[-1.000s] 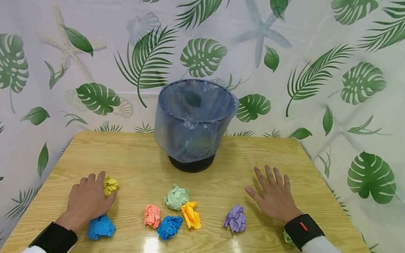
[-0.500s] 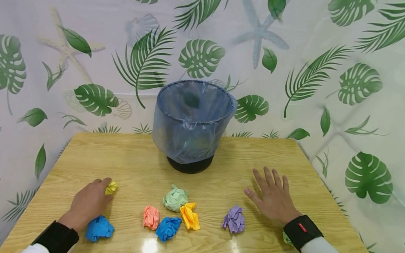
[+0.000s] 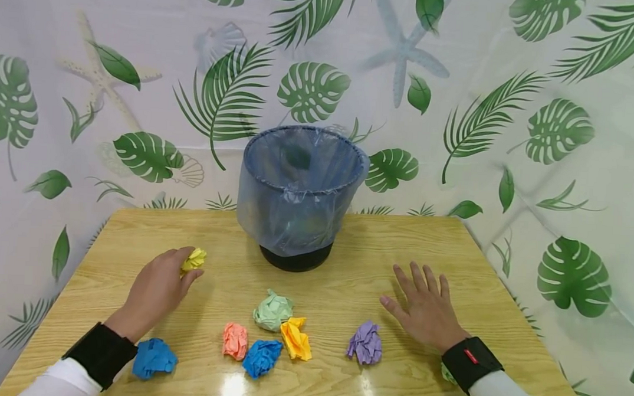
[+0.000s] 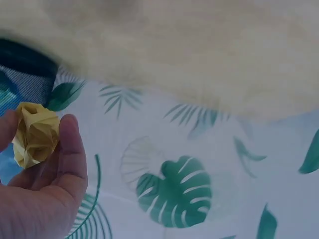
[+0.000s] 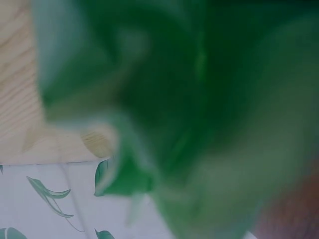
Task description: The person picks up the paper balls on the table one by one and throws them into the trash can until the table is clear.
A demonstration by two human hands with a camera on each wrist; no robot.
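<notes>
My left hand point(image 3: 156, 288) pinches a crumpled yellow paper ball point(image 3: 194, 259) above the left part of the table. In the left wrist view the yellow ball point(image 4: 36, 134) sits between thumb and fingers. Palm down, my right hand point(image 3: 426, 312) lies at the table's right with fingers spread, holding nothing. Beneath its wrist, a green paper ball point(image 3: 448, 374) is mostly covered by the wristband; it fills much of the right wrist view as a green blur point(image 5: 164, 99). To that hand's left lies a purple paper ball point(image 3: 365, 343).
A bin point(image 3: 300, 215) lined with a bluish plastic bag stands at the table's back middle. Mid-table lie pale green point(image 3: 272, 311), orange-yellow point(image 3: 296, 339), pink point(image 3: 234, 341) and blue point(image 3: 262, 358) paper balls. Another blue ball point(image 3: 154, 358) is near the left wrist. A leaf-print cloth point(image 3: 323, 45) hangs behind.
My left hand has closed on the yellow paper ball, lifted it and carried it forward and to the right. The right hand stays in place.
</notes>
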